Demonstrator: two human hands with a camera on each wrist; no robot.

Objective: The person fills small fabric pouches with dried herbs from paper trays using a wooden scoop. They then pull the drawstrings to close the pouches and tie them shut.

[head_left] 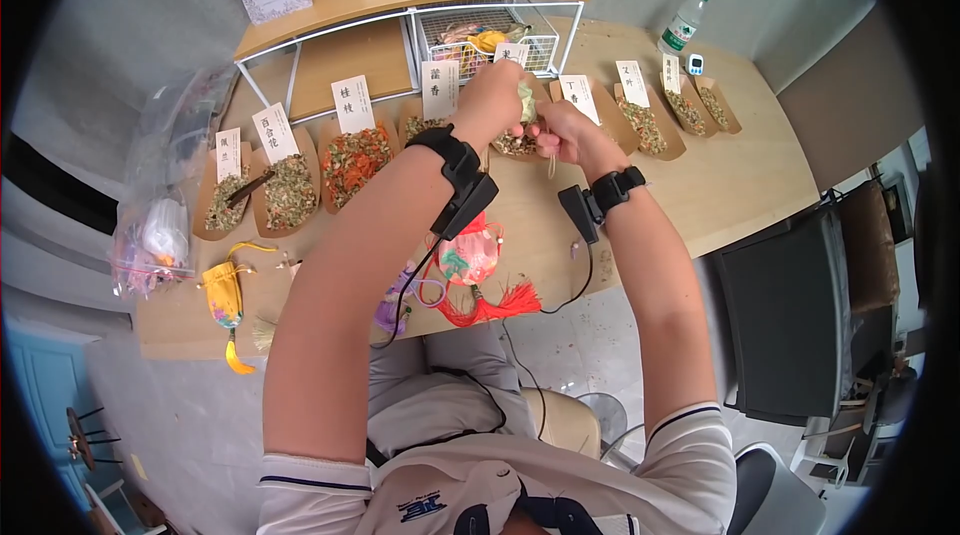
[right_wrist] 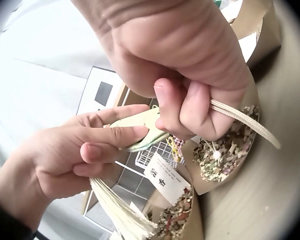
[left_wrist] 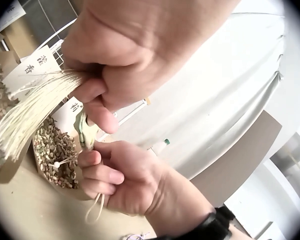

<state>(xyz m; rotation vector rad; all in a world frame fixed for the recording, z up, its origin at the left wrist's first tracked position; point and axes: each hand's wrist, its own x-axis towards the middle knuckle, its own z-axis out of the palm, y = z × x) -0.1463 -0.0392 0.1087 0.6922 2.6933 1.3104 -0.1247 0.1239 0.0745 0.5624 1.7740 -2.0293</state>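
My left hand [head_left: 495, 100] holds a small pale green drawstring pouch [right_wrist: 140, 127] between thumb and fingers. A cream tassel [left_wrist: 37, 112] hangs out below that hand. At the pouch's other end, my right hand [head_left: 572, 133] has its fingers curled tightly at the gathered neck and drawstring. A cream cord loop [right_wrist: 245, 120] trails out of the right fist, and a thin cord with a small white bead [right_wrist: 217, 155] dangles. Both hands are close together over a paper tray of chopped dried herbs [left_wrist: 55, 155]. The curled fingers hide the pouch's mouth.
Labelled paper trays of herbs, including an orange mix [head_left: 357, 163], line the table. Behind stand a wooden shelf [head_left: 400, 0] and a wire basket [head_left: 545, 55]. A water bottle [head_left: 684, 23] is at back right. A yellow pouch [head_left: 223, 293] and a red-tasselled pouch [head_left: 468, 257] lie in front.
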